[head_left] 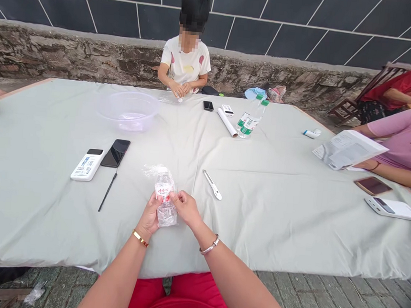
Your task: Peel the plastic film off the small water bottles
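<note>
A clear plastic bottle [167,215] with a white and red label lies before me near the table's front edge, its top pointing away. My left hand [152,211] is wrapped round its left side, thumb on the label. With closed fingers, my right hand [185,207] pinches at the label's right edge. Crumpled clear film [155,170] shows at the bottle's far end; whether it is joined to the bottle I cannot tell. To the right of my hands lies a white utility knife [212,185].
On the left are a power bank [87,164], a black phone [116,153] and a clear purple basin [130,111]. Two water bottles [251,118] and a white roll [227,123] stand or lie farther back. A person opposite handles something small; another holds a booklet [350,150].
</note>
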Demonstrator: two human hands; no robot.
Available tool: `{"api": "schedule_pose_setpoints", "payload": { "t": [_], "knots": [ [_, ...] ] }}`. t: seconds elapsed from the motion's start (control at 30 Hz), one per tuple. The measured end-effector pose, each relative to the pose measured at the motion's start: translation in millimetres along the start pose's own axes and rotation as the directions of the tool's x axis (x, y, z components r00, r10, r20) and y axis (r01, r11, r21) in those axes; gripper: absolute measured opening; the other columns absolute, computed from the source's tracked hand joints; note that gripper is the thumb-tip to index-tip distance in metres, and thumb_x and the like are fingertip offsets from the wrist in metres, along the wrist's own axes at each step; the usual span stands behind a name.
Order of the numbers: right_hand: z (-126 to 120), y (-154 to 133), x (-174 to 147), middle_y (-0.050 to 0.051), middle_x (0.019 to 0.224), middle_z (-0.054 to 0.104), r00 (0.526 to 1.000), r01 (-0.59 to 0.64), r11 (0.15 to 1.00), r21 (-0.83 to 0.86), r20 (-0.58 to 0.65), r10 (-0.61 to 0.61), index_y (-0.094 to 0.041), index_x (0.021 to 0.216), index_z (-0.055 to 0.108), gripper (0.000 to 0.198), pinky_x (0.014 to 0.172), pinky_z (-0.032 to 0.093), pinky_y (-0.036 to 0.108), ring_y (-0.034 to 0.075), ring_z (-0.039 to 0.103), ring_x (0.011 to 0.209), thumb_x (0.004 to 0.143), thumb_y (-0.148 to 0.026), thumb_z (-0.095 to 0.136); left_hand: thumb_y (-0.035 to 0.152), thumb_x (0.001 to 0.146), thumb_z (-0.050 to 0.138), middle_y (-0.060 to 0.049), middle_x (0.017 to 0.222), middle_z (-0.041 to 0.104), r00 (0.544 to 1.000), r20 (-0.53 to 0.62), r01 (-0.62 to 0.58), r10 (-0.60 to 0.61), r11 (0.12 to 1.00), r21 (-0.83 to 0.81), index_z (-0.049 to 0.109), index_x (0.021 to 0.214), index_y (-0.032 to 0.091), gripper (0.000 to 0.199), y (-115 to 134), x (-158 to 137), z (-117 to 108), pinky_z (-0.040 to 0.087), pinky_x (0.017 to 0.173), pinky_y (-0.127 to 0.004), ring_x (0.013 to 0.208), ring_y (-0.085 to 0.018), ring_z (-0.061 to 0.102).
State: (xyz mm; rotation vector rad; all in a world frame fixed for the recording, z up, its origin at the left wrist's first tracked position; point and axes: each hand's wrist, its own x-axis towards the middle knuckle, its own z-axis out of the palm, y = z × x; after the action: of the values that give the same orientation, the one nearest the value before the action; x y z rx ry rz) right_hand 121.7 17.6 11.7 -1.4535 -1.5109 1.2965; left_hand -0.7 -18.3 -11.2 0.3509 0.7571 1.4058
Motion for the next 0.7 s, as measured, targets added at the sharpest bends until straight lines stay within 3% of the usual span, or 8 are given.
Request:
{"api": "schedule_pose_setpoints", "payload": {
  "t": [0.1, 0.17, 0.3, 0.47, 0.63, 0.7],
  "knots": [
    [-0.2, -0.1, 0.6, -0.006, 0.052, 0.043, 0.997, 0.079, 0.995, -0.059, -0.008, -0.080, -0.021, 0.060, 0.041, 0.034, 0.049, 0.032, 0.022, 0.010, 0.040, 0.051, 0.079, -0.049, 0.048, 0.036, 0.067, 0.076, -0.001, 0.088, 0.068, 1.000, -0.017, -0.019, 0.019, 1.000, 0.008, 0.059, 0.101, 0.021, 0.041, -0.9, 0.9, -0.8, 0.050, 0.077, -0.031, 0.081, -0.017, 0.066],
    [-3.5, -0.1, 1.5, -0.006, 0.050, 0.044, 0.997, 0.071, 0.997, -0.042, -0.019, -0.072, -0.022, 0.061, 0.042, 0.030, 0.050, 0.034, 0.022, 0.010, 0.042, 0.049, 0.080, -0.044, 0.045, 0.037, 0.068, 0.075, 0.000, 0.085, 0.067, 0.999, -0.019, -0.030, 0.030, 0.999, 0.019, 0.059, 0.098, 0.021, 0.037, -0.2, 2.1, -1.0, 0.050, 0.074, -0.030, 0.076, -0.015, 0.065],
    [-13.2, -0.5, 3.4, -0.005, 0.052, 0.048, 0.998, -0.037, 0.999, 0.015, -0.048, 0.037, -0.022, 0.062, 0.042, 0.027, 0.050, 0.039, 0.023, 0.011, 0.048, 0.048, 0.080, -0.042, 0.046, 0.035, 0.068, 0.075, -0.001, 0.085, 0.067, 0.996, -0.027, -0.082, 0.085, 0.989, 0.120, 0.059, 0.098, 0.019, 0.038, 5.9, 4.8, 3.0, 0.049, 0.074, -0.030, 0.077, -0.015, 0.064],
    [-18.5, -5.4, 3.4, -0.004, 0.061, 0.055, 0.989, -0.145, 0.979, 0.145, 0.008, 0.145, -0.022, 0.071, 0.046, 0.027, 0.049, 0.045, 0.023, 0.011, 0.054, 0.051, 0.078, -0.047, 0.052, 0.030, 0.062, 0.079, -0.003, 0.099, 0.066, 0.976, -0.058, -0.192, 0.209, 0.956, 0.221, 0.058, 0.106, 0.021, 0.049, 17.2, 7.1, 12.5, 0.049, 0.078, -0.029, 0.087, -0.016, 0.063],
    [-15.4, -6.5, 1.7, -0.006, 0.051, 0.047, 0.990, -0.088, 0.989, 0.119, 0.120, 0.074, -0.021, 0.061, 0.045, 0.035, 0.046, 0.041, 0.022, 0.009, 0.046, 0.044, 0.073, -0.052, 0.057, 0.030, 0.062, 0.079, -0.001, 0.090, 0.067, 0.977, -0.090, -0.172, 0.193, 0.964, 0.202, 0.059, 0.099, 0.021, 0.043, 24.8, 6.9, 19.1, 0.048, 0.075, -0.028, 0.082, -0.016, 0.063],
    [-15.4, -5.5, 2.9, -0.007, 0.047, 0.043, 0.992, -0.083, 0.988, 0.127, 0.103, 0.070, -0.020, 0.056, 0.044, 0.036, 0.046, 0.039, 0.022, 0.008, 0.042, 0.041, 0.073, -0.049, 0.057, 0.031, 0.063, 0.079, 0.000, 0.084, 0.067, 0.978, -0.128, -0.141, 0.164, 0.975, 0.169, 0.060, 0.095, 0.019, 0.039, 27.8, 6.7, 21.0, 0.049, 0.076, -0.029, 0.078, -0.015, 0.064]
  ]
}}
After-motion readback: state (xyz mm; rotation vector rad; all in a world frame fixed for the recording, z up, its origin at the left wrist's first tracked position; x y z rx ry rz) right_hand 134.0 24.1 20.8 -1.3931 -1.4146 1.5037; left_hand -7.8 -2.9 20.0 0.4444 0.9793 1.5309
